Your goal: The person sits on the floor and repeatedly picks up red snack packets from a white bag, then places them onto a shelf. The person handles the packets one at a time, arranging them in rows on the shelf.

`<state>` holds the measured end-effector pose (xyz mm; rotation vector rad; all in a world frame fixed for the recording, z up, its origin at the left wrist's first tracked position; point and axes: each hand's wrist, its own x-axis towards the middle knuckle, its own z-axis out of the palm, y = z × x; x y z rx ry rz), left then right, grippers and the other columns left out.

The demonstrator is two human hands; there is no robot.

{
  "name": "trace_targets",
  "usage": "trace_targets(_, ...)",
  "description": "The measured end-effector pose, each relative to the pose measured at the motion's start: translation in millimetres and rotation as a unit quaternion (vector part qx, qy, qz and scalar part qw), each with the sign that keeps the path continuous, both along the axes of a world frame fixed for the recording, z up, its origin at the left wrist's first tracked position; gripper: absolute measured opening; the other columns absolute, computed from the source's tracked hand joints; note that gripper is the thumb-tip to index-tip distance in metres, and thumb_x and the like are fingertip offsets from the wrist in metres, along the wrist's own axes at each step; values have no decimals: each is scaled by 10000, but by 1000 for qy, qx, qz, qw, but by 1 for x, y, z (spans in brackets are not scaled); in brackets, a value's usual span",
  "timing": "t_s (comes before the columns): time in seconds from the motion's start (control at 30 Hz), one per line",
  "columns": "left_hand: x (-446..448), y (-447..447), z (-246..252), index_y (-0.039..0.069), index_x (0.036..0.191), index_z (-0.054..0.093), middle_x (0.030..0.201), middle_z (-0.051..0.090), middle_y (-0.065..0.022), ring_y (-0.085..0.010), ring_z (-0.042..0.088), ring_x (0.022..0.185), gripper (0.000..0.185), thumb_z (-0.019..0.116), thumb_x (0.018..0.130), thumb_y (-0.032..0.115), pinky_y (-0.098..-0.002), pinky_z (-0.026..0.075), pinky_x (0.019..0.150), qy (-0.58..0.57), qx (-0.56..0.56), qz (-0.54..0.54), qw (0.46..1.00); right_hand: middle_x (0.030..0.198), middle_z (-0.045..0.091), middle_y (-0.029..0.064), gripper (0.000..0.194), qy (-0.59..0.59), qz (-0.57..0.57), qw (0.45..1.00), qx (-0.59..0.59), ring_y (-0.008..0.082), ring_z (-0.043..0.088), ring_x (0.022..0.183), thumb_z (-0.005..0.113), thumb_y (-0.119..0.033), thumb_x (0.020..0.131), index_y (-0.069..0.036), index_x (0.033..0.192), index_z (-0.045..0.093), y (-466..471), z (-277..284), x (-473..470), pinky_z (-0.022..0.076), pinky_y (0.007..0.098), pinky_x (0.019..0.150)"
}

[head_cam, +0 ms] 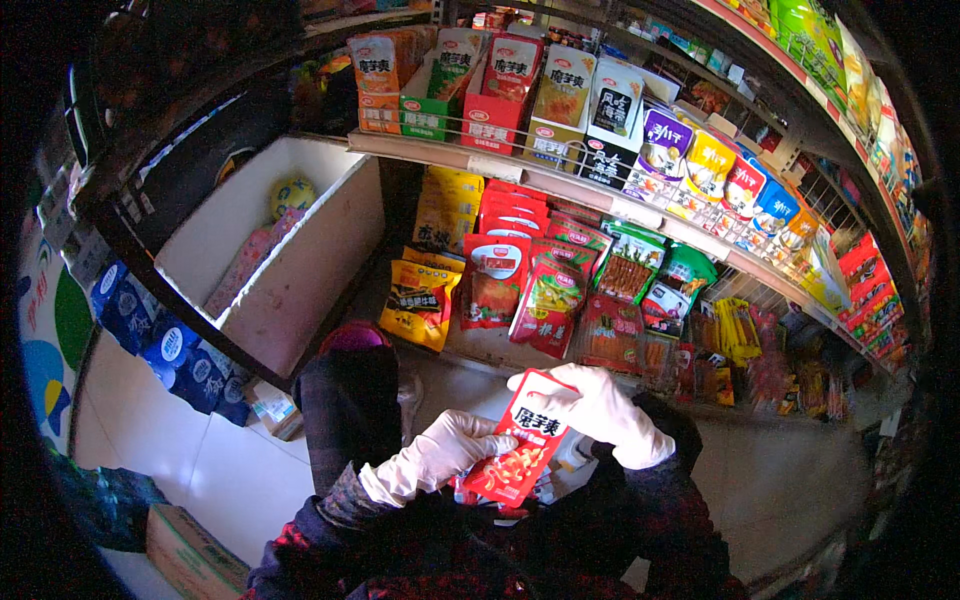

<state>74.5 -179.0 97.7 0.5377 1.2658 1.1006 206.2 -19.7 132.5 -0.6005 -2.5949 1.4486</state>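
Note:
A red and white snack pouch point(520, 442) with a picture of food on its front is held tilted above my lap. My left hand point(442, 454), in a white glove, pinches its left edge with the thumb across the front. At the upper right corner, my right hand point(604, 412), gloved too, grips the same pouch. Beneath it, partly hidden by the pouch, several small red and white packets point(551, 487) lie between my legs. Beyond my hands, red snack bags point(495, 281) and a yellow bag point(421, 300) lean on the lowest shelf.
Display boxes of pouches, among them a red box point(491, 124) and a green box point(427, 120), line the shelf above behind a wire rail. A white foam box point(300, 277) holding a yellow ball point(292, 196) stands at left. Blue packs point(169, 349) and a cardboard box point(195, 551) are nearby.

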Motion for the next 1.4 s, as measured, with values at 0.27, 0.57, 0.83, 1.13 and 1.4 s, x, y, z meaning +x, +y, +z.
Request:
trace_targets(0.27, 5, -31, -14, -51, 1010, 587, 925, 646, -109, -142, 622, 816, 477, 605, 819, 387, -274, 477, 770, -144, 108, -12, 984, 860, 667, 38, 234, 67, -116, 984, -122, 52, 591, 704, 550, -223, 879, -20, 936, 652, -2, 16, 9, 476, 210, 564)
trace_targets(0.57, 24, -31, 3, -45, 1100, 541, 1035, 612, -146, -186, 615, 905, 400, 620, 824, 233, -293, 494, 801, -213, 99, -7, 972, 768, 667, 38, 259, 96, -142, 982, -80, 45, 577, 604, 555, -224, 871, 3, 774, 636, 4, 20, 16, 441, 198, 462)
trace_targets(0.83, 46, -19, -32, 13, 1134, 535, 1057, 616, -79, -149, 586, 954, 394, 670, 784, 134, -286, 464, 840, -166, 138, 25, 976, 638, 609, 28, 247, 181, -147, 970, -63, 60, 544, 516, 589, -232, 843, -10, 741, 624, 2, 20, 11, 422, 218, 425)
trace_targets(1.13, 33, -21, -24, 14, 1100, 573, 1037, 628, -55, -110, 565, 978, 400, 710, 750, 152, -264, 444, 848, -80, 170, -71, 980, 647, 620, 33, 297, 143, -147, 976, -75, 64, 566, 571, 563, -271, 855, -7, 736, 625, 6, 20, 13, 440, 225, 458)
trace_targets(1.4, 27, -23, -25, -19, 889, 635, 896, 653, -103, -165, 620, 793, 294, 633, 818, 266, -290, 482, 743, -177, 72, 125, 974, 628, 566, 10, 267, 48, -146, 985, -82, 46, 510, 564, 589, -251, 846, 1, 767, 628, 4, 37, 12, 415, 223, 484)
